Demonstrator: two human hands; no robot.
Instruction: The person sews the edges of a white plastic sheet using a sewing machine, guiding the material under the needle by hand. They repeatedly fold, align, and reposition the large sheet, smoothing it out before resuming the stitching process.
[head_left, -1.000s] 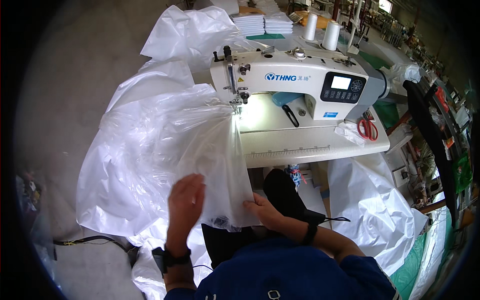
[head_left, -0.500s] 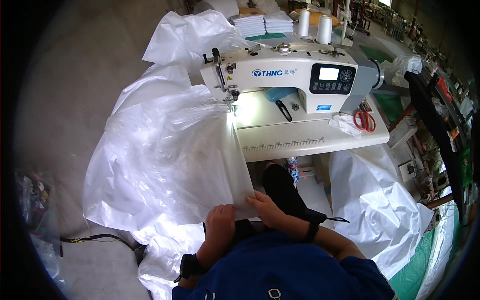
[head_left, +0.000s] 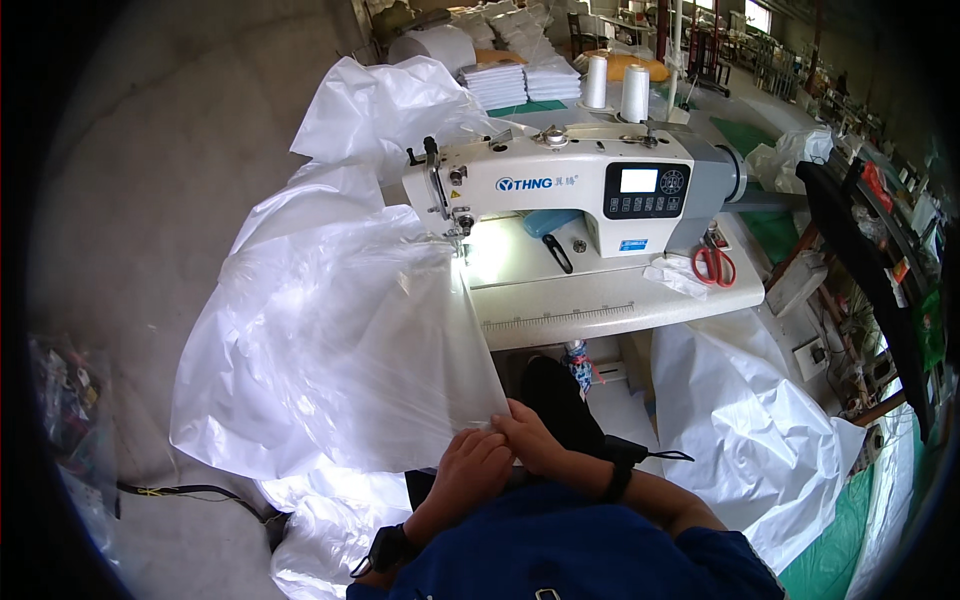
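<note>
A large sheet of white, translucent plastic [head_left: 330, 340] spreads over the left side of the sewing machine [head_left: 560, 190]. Its right edge runs from under the lit needle area down to my hands. My right hand [head_left: 530, 437] is closed on the near right corner, with the thumb and fingers pinching the edge. Close against it, my left hand [head_left: 472, 468] is closed on the lower border of the same sheet; its fingertips are partly hidden. Between needle and hands the edge looks stretched fairly straight.
Red-handled scissors [head_left: 713, 267] and a black thread snipper [head_left: 557, 253] lie on the machine bed. Two white thread cones [head_left: 634, 94] stand behind the machine, near stacked white sheets [head_left: 494, 85]. More white plastic [head_left: 745, 420] hangs at the right. A black cable [head_left: 190, 492] crosses the floor.
My left hand has moved right and now meets my right hand at the sheet's corner. The plastic near the hands looks smoother. The view has tilted up slightly.
</note>
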